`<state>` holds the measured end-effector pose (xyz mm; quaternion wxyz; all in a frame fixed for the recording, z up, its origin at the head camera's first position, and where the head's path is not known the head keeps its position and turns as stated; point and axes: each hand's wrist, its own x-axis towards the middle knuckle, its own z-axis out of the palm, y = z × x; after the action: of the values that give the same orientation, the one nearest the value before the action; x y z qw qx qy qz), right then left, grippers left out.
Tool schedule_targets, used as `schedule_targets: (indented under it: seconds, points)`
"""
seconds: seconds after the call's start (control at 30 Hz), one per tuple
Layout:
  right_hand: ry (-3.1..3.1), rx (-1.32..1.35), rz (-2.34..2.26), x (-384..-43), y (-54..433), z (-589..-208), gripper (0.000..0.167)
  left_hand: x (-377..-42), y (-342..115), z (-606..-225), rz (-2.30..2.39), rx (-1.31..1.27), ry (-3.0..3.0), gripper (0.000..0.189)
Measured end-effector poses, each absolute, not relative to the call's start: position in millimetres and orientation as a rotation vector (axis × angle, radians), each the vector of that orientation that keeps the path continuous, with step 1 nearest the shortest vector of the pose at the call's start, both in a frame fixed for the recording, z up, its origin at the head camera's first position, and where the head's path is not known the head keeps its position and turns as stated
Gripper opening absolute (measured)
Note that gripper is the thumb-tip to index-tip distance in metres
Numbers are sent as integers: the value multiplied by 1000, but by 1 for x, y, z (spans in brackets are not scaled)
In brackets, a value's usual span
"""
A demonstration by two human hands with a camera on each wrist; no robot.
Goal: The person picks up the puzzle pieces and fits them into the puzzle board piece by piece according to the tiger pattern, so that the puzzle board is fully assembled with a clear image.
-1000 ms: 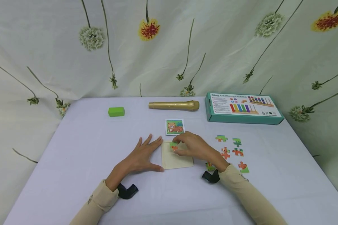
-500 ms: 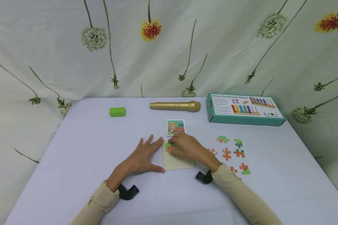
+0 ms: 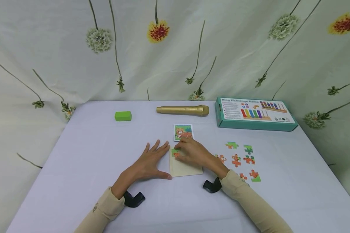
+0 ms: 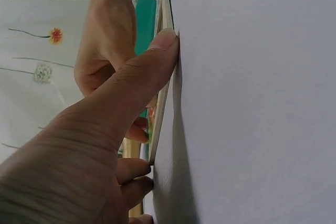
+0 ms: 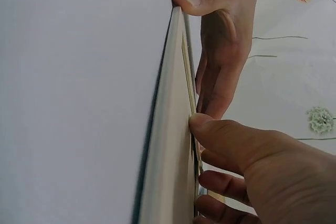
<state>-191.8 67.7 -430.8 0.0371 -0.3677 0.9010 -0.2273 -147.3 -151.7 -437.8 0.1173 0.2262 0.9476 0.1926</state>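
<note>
On the desk (image 3: 75, 158), a teal box (image 3: 255, 124) is lying far right, the left grip (image 3: 148, 164) is spreading, released, and the right grip (image 3: 196, 152) is reaching over the wooden tray (image 3: 183, 170), partly blocking the picture card (image 3: 180, 132) and pinching a puzzle piece (image 3: 175, 153) at the tray's far-left corner.

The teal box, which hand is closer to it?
Right. The right hand is in front of the teal box and to its left; the left hand is farther left, at the edge of the board.
</note>
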Motion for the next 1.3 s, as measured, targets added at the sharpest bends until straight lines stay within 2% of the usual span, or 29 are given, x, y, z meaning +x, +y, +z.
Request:
schedule_targets:
  seconds: [0.73,1.3]
  points:
    - [2678,-1230,-881,-189,71,-440,30,-147,-151,-439,558,674,2782,116]
    - [2553,-1111,-1103,-191,79,-439,28,-148,-153,-440,533,663,2789,117]
